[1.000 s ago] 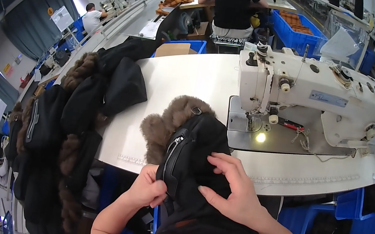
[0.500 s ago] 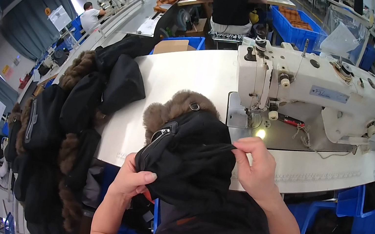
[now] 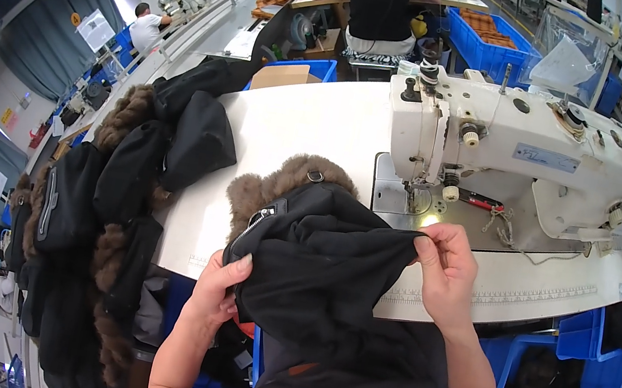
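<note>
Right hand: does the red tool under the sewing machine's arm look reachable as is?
Likely yes: the right hand is just in front of the sewing machine, and nothing visible blocks the red tool from the near side. Its grip on the black fabric would need releasing first.

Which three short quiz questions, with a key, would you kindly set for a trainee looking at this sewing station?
1. Multiple choice: what is the right hand pinching?
a) the red tool
b) the edge of the black cloth
c) the brown fur trim

2. True or false: the silver zipper is nearer to the left hand than to the right hand.

3. Fill the gap: from the person's seat, the sewing machine stands on the ____ side of the white table.

Key: 1. b; 2. true; 3. right.
</note>
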`<state>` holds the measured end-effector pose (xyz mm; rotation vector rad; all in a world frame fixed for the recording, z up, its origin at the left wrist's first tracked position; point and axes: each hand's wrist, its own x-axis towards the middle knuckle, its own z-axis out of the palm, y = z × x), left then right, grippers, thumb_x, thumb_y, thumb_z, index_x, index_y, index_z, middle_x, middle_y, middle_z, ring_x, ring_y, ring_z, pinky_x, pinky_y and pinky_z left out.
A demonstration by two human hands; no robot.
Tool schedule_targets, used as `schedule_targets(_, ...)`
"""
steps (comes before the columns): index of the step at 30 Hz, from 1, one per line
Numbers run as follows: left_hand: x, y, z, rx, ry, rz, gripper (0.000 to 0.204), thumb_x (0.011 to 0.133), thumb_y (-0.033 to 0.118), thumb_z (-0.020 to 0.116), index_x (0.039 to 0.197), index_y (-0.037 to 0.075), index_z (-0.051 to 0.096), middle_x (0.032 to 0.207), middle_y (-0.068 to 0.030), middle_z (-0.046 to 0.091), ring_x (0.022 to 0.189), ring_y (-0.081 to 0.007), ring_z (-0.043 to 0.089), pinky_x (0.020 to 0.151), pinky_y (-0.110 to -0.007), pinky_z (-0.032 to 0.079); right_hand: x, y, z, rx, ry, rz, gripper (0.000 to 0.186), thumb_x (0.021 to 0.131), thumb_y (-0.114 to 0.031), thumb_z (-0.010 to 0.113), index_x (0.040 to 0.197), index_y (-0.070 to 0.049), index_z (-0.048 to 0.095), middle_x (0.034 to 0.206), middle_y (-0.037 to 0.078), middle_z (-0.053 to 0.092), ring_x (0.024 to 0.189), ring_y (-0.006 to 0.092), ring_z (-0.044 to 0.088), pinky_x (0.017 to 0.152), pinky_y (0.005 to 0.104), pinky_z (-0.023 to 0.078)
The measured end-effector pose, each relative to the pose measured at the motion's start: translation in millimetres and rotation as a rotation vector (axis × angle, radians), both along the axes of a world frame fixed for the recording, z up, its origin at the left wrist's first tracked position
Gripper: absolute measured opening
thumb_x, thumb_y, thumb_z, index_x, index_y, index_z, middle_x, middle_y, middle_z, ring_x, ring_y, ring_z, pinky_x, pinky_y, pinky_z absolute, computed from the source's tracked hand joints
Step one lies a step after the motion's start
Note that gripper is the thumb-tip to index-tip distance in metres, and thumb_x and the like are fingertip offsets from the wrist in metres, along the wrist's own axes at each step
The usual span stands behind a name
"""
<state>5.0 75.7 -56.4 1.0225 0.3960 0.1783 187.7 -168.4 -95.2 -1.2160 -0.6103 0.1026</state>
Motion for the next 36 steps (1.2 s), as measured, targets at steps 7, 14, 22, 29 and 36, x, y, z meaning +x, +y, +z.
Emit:
schedule_targets(7,2.1,-38.3,30.2,0.498,0.068,-0.314,0.051,0.083,0.003,0.075,0.128,0.002,0.051,0.094,-0.0016,0.066,0.068,-0.005,0.061,0.053,-0.02,0.05,-18.0,-1.8,63.2,-0.228,-0.752,-0.264,0.045,0.079,-0.014,0.076,0.119,-0.004,0.059,0.125,0.017,0.055,0.113,0.0307,0.054,0.094,0.0396,0.045)
schedule_targets(14,6.2,-40.2,46.3,1.185,-0.047,-0.236,0.047,0.079,0.014,0.082,0.118,-0.001,0.062,0.094,-0.0027,0.067,0.073,-0.0044,0.056,0.064,-0.022,0.049,-5.9,18.5,27.1,-0.597,-0.895,-0.2,0.038,0.073,-0.017,0.079,0.106,-0.008,0.063,0.108,0.007,0.061,0.092,0.0251,0.057,0.079,0.0351,0.048)
schedule_targets(22,15.9,-1.2,34.2,1.363,-0.336,-0.044,0.039,0.073,0.001,0.081,0.108,0.002,0.066,0.09,-0.0063,0.067,0.076,-0.0144,0.063,0.067,-0.025,0.048,-43.9,1.0,-28.4,-0.354,-1.005,-0.353,0.03,0.068,-0.005,0.08,0.093,-0.012,0.063,0.106,0.006,0.061,0.088,0.0257,0.058,0.074,0.0329,0.05)
schedule_targets(29,30.4,-11.2,39.5,1.631,-0.472,0.033,0.035,0.067,0.0,0.082,0.099,0.008,0.07,0.082,-0.0042,0.06,0.074,-0.0206,0.058,0.063,-0.03,0.046,-24.2,-6.7,30.4,-0.389,-0.762,-0.143,0.024,0.076,-0.018,0.077,0.094,-0.009,0.064,0.112,0.01,0.062,0.097,0.0302,0.059,0.084,0.0393,0.048)
schedule_targets(36,43.5,3.2,75.9,1.775,-0.581,-0.254,0.034,0.065,0.008,0.081,0.095,0.009,0.066,0.078,-0.0028,0.058,0.075,-0.0238,0.057,0.074,-0.037,0.047,26.4,64.7,46.8,-0.621,-0.709,0.706,0.048,0.086,-0.036,0.068,0.122,-0.006,0.056,0.106,0.009,0.064,0.098,0.0304,0.061,0.085,0.0394,0.05)
